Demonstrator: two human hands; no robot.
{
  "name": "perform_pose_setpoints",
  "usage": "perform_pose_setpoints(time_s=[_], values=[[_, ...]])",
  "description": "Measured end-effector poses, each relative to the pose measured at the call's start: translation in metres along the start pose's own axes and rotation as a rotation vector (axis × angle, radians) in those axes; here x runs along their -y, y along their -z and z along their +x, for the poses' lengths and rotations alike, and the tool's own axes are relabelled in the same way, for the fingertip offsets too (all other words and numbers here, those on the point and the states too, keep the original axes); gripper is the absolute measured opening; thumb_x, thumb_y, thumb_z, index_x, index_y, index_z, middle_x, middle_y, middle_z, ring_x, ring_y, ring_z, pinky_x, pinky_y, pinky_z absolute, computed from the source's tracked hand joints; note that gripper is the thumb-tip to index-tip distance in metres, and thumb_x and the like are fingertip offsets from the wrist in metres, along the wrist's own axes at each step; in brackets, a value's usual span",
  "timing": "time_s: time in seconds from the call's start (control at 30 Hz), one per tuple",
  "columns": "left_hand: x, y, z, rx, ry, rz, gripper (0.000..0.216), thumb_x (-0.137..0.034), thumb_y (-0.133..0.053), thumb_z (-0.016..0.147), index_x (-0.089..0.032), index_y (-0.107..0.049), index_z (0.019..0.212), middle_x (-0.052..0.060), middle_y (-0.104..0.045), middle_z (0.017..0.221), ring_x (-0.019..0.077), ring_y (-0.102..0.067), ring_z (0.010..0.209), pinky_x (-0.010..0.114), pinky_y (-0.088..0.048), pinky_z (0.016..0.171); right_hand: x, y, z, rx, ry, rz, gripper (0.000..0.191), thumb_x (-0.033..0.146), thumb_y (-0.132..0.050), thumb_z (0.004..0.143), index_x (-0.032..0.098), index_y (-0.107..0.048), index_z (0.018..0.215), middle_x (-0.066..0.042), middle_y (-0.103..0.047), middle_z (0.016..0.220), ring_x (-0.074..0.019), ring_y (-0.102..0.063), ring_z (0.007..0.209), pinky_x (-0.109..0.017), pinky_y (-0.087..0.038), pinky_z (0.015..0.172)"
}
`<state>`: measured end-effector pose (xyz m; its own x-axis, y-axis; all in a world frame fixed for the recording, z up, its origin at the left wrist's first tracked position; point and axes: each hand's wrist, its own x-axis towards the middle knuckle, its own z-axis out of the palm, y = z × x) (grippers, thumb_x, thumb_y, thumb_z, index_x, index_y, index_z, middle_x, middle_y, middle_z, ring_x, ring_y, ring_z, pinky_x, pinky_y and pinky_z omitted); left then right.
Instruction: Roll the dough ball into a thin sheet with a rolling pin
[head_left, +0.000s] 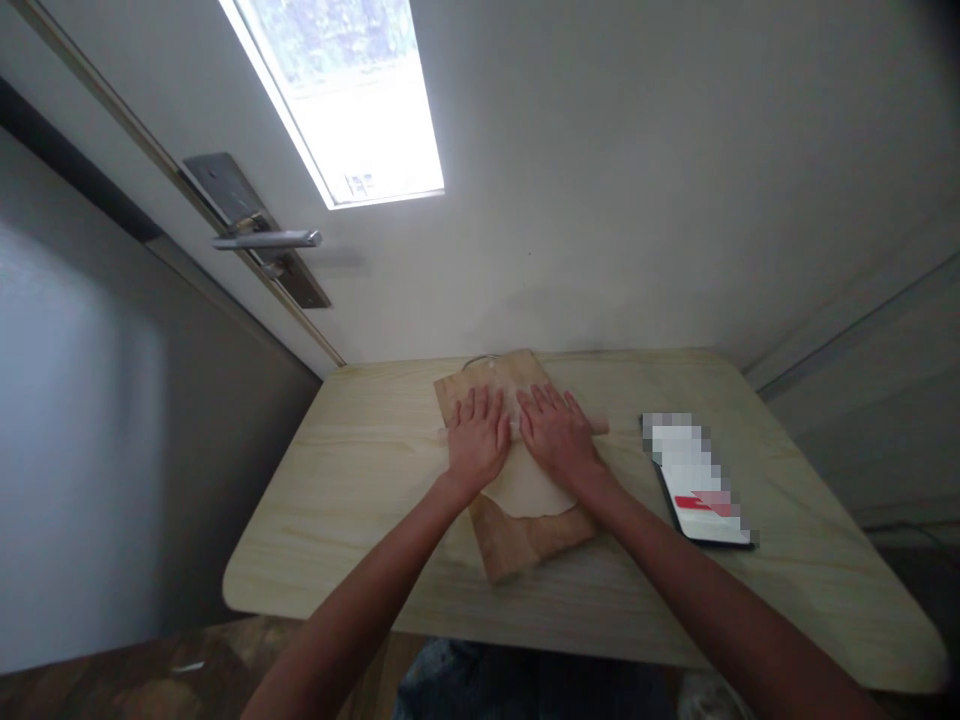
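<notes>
A wooden rolling pin [600, 425] lies crosswise over a pale sheet of flattened dough [531, 488]. Under the dough is a brown wooden board [511, 545], set at a slant on the table. My left hand [478, 432] rests palm down over the left part of the pin, its fingers stretched forward. Beside it, my right hand [556, 428] lies flat over the right part with its fingers spread. Both hands hide most of the pin, and only its ends show. The far part of the board looks dusted with flour.
On the right of the light wooden table [352, 480] lies a phone [694, 480] with a lit, partly blurred screen. Behind the table stands a white door [600, 200] with a metal handle [270, 240] and a bright glass pane [360, 110]. A thin cord loop shows at the board's far edge.
</notes>
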<state>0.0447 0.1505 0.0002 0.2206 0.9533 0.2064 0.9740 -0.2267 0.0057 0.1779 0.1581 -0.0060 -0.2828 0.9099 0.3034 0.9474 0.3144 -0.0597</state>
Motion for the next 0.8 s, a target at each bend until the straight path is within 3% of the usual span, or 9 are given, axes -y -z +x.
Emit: perform_pose_setpoints(time_s=[0.17,0.43,0.8], values=[[0.0,-0.005,0.016,0.018,0.037,-0.025,0.044,-0.034,-0.02,0.088,-0.022,-0.032,0.129,0.005,-0.036,0.133,0.0223,-0.028,0.124,0.04,-0.024,0.098,-0.002,-0.003,0.017,0.03,-0.037,-0.004,0.041,0.026,-0.026,0.086,0.018,-0.045,0.121,-0.009,-0.048,0.124,-0.0221,-0.039,0.115,-0.036,-0.03,0.09],[0.005,-0.01,0.041,0.039,0.041,-0.091,0.045,-0.036,-0.016,0.089,-0.02,-0.04,0.124,0.006,-0.042,0.129,0.0231,-0.034,0.119,0.038,-0.033,0.091,-0.009,-0.002,0.042,0.114,-0.046,0.059,0.039,0.027,-0.028,0.085,0.016,-0.048,0.116,-0.01,-0.05,0.121,-0.0216,-0.042,0.109,-0.036,-0.029,0.09],[0.01,-0.008,0.077,0.055,0.059,-0.144,0.04,-0.033,-0.018,0.089,-0.016,-0.053,0.099,0.008,-0.055,0.105,0.0191,-0.047,0.102,0.031,-0.036,0.084,-0.014,-0.013,0.072,0.158,-0.107,0.052,0.04,0.026,-0.026,0.085,0.015,-0.048,0.116,-0.01,-0.042,0.128,-0.0241,-0.036,0.116,-0.041,-0.026,0.093]])
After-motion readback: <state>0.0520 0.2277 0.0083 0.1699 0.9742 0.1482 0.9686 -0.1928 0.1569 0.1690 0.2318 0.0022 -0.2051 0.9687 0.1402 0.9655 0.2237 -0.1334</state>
